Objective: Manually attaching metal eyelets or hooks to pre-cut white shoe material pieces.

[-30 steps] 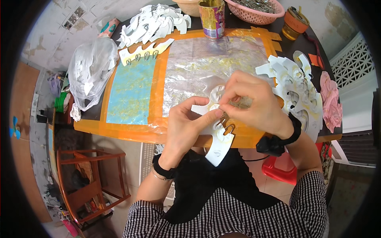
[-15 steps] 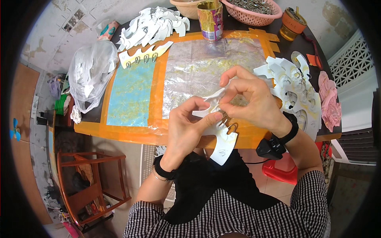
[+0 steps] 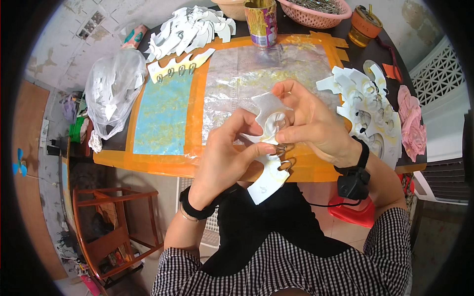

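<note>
Near the table's front edge I hold a white scalloped strip (image 3: 269, 183) of sheet material with metal wire loops along it. My left hand (image 3: 228, 148) pinches its middle between thumb and fingers. Higher up, my right hand (image 3: 316, 126) grips the same strip, thumb and forefinger at a folded-over tab with a wire loop (image 3: 279, 121) showing. Fingers partly hide the middle loops. Beyond my hands, a yellow-smeared scalloped strip (image 3: 173, 70) with several loops lies across the top of the blue mat (image 3: 160, 123). Finished-looking looped strips (image 3: 368, 106) are piled at the right.
A heap of white cut pieces (image 3: 190, 32) lies at the back left, beside a plastic bag (image 3: 113, 93). Behind stand a glue-stained can (image 3: 261, 24), a pink basket (image 3: 323, 18) of metal loops and an orange-topped jar (image 3: 364, 27). A pink cloth (image 3: 411, 123) lies right.
The strip has turned in my hands, so its upper end and a looped tab now face up. My right thumb and forefinger have shifted along the tab; my left hand keeps its pinch.
</note>
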